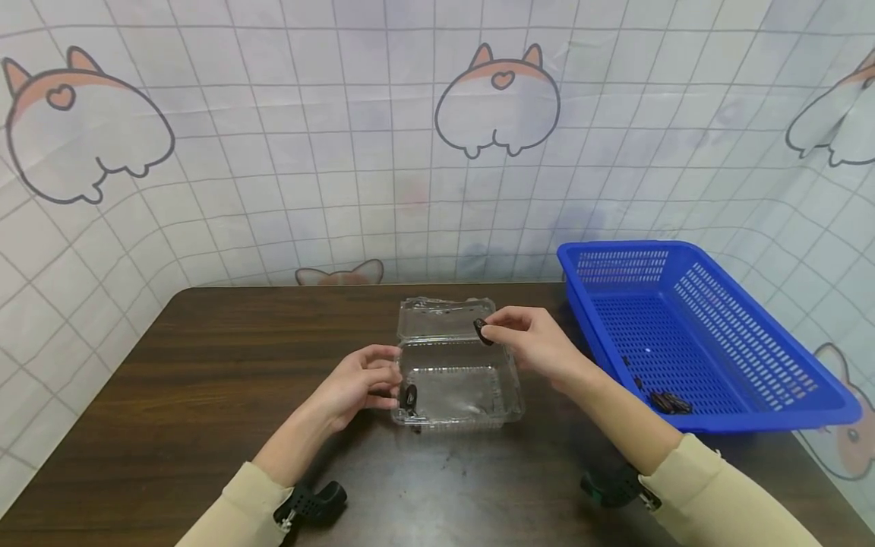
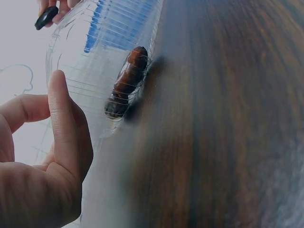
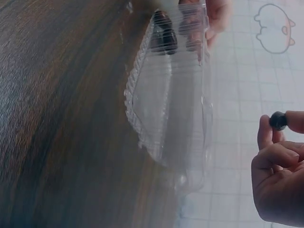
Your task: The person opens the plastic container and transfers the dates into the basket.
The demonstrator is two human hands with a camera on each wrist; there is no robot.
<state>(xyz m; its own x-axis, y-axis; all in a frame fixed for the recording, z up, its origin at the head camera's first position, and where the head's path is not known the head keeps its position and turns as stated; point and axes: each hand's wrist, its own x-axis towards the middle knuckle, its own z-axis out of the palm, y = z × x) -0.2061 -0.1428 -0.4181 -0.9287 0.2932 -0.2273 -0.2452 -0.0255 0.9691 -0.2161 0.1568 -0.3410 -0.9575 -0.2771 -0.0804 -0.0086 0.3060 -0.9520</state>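
Note:
A clear plastic hinged box (image 1: 451, 384) stands on the table with its lid (image 1: 447, 317) tipped back. My left hand (image 1: 358, 384) is at its left wall, relaxed fingers right at the side. In the left wrist view, glossy dark-brown oblong pieces (image 2: 129, 80), like dates, lie against the box's wall. They show as dark pieces (image 1: 410, 396) in the box's near left corner in the head view. My right hand (image 1: 536, 338) pinches one such dark oval piece (image 1: 482, 332) between thumb and fingertips, raised over the box's right back side. The right wrist view shows this held piece (image 3: 278, 121) end-on.
To the right is a blue perforated plastic basket (image 1: 683, 327), with several dark pieces (image 1: 670, 403) at its near left corner. Behind the dark wooden table (image 1: 225, 365) hangs a white gridded cloth (image 1: 307, 152) with cartoon prints.

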